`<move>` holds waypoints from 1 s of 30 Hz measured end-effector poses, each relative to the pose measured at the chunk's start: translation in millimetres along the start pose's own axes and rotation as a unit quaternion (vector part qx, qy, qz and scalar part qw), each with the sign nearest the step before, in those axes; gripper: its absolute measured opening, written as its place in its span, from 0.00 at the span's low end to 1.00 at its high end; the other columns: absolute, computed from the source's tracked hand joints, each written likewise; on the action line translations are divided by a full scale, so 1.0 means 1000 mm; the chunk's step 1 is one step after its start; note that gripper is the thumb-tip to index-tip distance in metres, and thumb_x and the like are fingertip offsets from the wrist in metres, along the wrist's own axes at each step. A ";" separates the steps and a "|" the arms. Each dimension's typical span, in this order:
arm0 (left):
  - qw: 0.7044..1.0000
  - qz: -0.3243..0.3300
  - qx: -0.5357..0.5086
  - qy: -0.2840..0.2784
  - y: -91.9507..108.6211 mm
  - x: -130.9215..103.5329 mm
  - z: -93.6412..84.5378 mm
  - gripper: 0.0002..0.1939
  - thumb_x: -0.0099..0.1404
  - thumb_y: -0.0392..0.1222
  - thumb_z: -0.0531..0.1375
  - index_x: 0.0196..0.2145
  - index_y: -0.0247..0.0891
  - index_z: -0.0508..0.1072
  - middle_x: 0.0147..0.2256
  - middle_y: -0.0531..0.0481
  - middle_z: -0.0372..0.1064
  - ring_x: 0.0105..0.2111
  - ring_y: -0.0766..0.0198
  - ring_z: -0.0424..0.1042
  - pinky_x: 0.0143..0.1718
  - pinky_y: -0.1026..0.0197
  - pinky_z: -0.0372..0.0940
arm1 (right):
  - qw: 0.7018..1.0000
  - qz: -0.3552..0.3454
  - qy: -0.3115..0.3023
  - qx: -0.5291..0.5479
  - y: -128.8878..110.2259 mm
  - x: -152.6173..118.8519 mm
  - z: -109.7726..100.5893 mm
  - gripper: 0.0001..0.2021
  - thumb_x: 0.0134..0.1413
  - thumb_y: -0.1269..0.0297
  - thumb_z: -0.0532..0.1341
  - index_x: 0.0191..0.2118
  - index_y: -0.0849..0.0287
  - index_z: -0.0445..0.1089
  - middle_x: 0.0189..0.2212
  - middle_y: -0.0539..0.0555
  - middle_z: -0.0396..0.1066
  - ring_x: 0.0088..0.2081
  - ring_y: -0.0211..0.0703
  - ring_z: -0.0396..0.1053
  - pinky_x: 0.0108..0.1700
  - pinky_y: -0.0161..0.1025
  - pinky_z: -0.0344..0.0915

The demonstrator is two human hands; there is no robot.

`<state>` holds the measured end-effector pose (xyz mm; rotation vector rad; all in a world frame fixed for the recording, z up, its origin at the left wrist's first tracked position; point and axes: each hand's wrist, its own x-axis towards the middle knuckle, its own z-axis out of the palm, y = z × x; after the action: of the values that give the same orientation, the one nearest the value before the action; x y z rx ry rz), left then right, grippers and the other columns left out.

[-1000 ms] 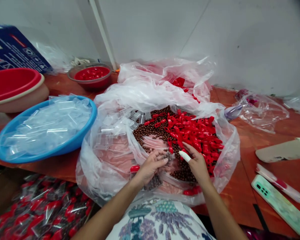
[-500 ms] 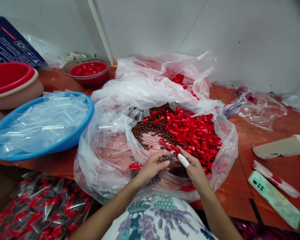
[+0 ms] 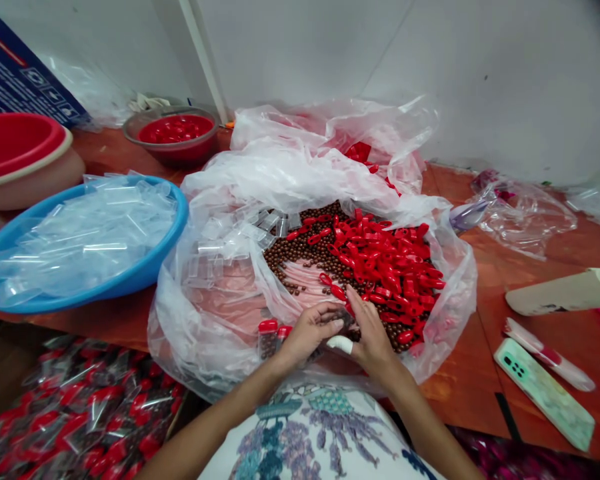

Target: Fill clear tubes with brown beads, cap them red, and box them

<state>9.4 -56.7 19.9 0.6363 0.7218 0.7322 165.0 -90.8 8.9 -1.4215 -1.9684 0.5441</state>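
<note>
My left hand (image 3: 310,332) has its fingers wrapped round a small clear container (image 3: 344,319) with brown beads in it. Against that container's right side is my right hand (image 3: 373,333), a white cover on its thumb. Its index finger stretches forward over the red pieces; whether it pinches anything is hidden. Both hands are over an open clear plastic bag (image 3: 200,353) that holds brown beads (image 3: 300,257), a heap of red plastic pieces (image 3: 390,267) and clear empty containers (image 3: 215,250). Beside my left wrist lie filled containers with red caps (image 3: 267,333).
A blue basin of clear containers (image 3: 180,233) stands left, with red-capped packs (image 3: 80,413) in a box below. Farther back are a red basin (image 3: 55,143) and a bowl of red pieces (image 3: 213,137). A phone (image 3: 545,393) and a pale cup (image 3: 555,293) lie right.
My right hand has turned and moved in towards the container in my left hand, its covered thumb now lower and pointing left. The view has shifted slightly.
</note>
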 end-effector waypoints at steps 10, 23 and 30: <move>0.999 -0.018 -0.036 0.024 0.000 -0.001 0.004 0.20 0.54 0.51 0.63 0.39 0.34 0.71 0.33 0.47 0.74 0.31 0.64 0.71 0.34 0.64 0.62 | 0.999 -0.032 0.009 -0.011 -0.004 0.002 -0.001 0.37 0.47 0.69 0.62 0.62 0.57 0.46 0.55 0.60 0.60 0.55 0.51 0.58 0.53 0.51 0.61; 0.986 -0.144 -0.084 0.020 0.006 0.004 0.008 0.30 0.57 0.64 0.51 0.36 0.32 0.73 0.23 0.47 0.72 0.18 0.65 0.68 0.20 0.65 0.61 | 0.999 -0.043 0.001 -0.024 -0.023 -0.009 0.006 0.31 0.46 0.65 0.63 0.57 0.56 0.53 0.48 0.60 0.60 0.50 0.52 0.60 0.50 0.52 0.61; 0.992 -0.107 -0.040 0.060 -0.001 0.001 0.010 0.23 0.57 0.58 0.56 0.31 0.31 0.73 0.19 0.50 0.69 0.17 0.67 0.66 0.21 0.65 0.61 | 0.997 -0.022 0.046 -0.057 -0.025 -0.010 0.004 0.37 0.45 0.62 0.63 0.60 0.59 0.46 0.55 0.63 0.55 0.55 0.55 0.55 0.53 0.54 0.57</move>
<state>17.8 -58.9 25.1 0.4360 0.8532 0.6002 147.2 -108.3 20.0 -1.4416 -1.9792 0.3444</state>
